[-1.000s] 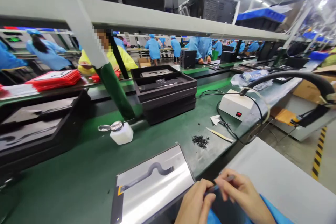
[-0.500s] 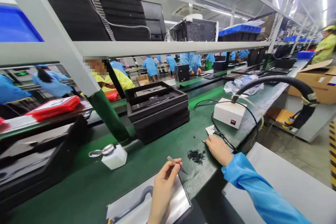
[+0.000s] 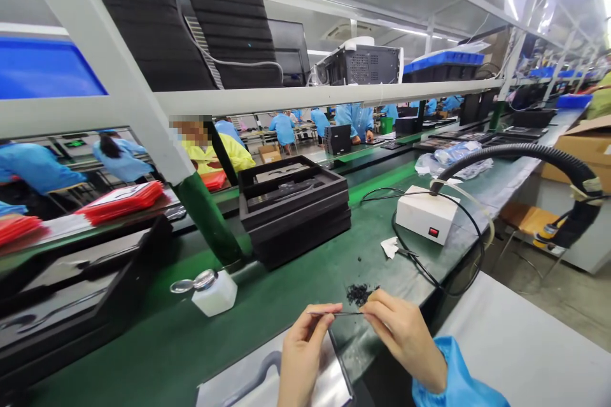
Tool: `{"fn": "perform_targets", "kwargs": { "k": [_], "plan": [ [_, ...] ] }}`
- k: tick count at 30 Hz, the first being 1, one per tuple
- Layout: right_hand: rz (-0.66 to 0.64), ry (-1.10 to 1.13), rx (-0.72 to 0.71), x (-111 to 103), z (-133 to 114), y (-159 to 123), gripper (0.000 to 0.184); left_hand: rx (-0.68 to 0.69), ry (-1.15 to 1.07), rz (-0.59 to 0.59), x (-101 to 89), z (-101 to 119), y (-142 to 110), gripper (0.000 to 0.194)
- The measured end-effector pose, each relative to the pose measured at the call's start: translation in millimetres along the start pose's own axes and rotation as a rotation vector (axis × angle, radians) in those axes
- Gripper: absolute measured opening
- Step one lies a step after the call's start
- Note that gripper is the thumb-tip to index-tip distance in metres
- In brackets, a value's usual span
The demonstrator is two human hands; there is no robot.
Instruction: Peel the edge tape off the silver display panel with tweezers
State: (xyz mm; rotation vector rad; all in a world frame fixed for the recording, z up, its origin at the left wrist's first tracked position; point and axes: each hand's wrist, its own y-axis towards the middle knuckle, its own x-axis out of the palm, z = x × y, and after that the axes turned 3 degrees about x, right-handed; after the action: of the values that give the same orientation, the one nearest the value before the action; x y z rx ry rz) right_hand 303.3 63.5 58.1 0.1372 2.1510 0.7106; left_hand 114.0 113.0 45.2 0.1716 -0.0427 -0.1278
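Observation:
My left hand (image 3: pixel 304 346) pinches a pair of slim metal tweezers (image 3: pixel 341 314), held nearly level with the tips to the right. The thumb and fingers of my right hand (image 3: pixel 403 334) close around the tip end; any small thing between them is hidden. Just behind the tips a pile of black scraps (image 3: pixel 359 294) lies on the green bench (image 3: pixel 305 273). Below my left hand is a flat silver panel (image 3: pixel 258 365) with a grey curved strip (image 3: pixel 262 372) on it, partly covered by the hand.
A white dispenser bottle (image 3: pixel 214 294) with its metal lid up stands left. Stacked black trays (image 3: pixel 296 222) are behind it. To the right sit a white box (image 3: pixel 426 213) with a black hose (image 3: pixel 520 149), cables and a crumpled white tissue (image 3: pixel 390 247). Other people work farther back.
My right hand has come left and toward me, from beside the scraps to the tweezers' tip. The tweezers have turned from slanting down to nearly level. The view has shifted slightly.

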Motion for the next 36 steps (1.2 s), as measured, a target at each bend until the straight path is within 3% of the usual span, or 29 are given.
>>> {"fn": "perform_targets", "kwargs": {
  "k": [12, 19, 23, 26, 32, 34, 36],
  "plan": [
    [0.139, -0.160, -0.169, 8, 3, 6, 0.031, 0.053, 0.037, 0.007, -1.1, -2, -2, 0.037],
    [0.155, -0.225, -0.220, 10, 5, 10, 0.028, 0.091, 0.026, 0.013, 1.8, -1, -3, 0.035],
    [0.156, -0.259, -0.317, 19, 7, 11, 0.023, 0.128, 0.009, -0.005, 3.1, 0, -4, 0.032],
    [0.150, -0.286, -0.382, 23, 7, 14, 0.025, 0.227, 0.017, 0.012, 3.9, 1, -8, 0.029],
    [0.135, -0.353, -0.462, 11, 10, 23, 0.034, 0.587, 0.060, 0.089, -2.7, 18, -14, 0.018],
    [0.135, -0.380, -0.442, 3, 18, 23, 0.040, 0.670, 0.019, 0.180, -13.0, 31, -13, 0.014],
    [0.147, -0.406, -0.371, -4, 30, 21, 0.051, 0.728, -0.058, 0.347, -25.7, 45, -12, 0.007]
  ]
}}
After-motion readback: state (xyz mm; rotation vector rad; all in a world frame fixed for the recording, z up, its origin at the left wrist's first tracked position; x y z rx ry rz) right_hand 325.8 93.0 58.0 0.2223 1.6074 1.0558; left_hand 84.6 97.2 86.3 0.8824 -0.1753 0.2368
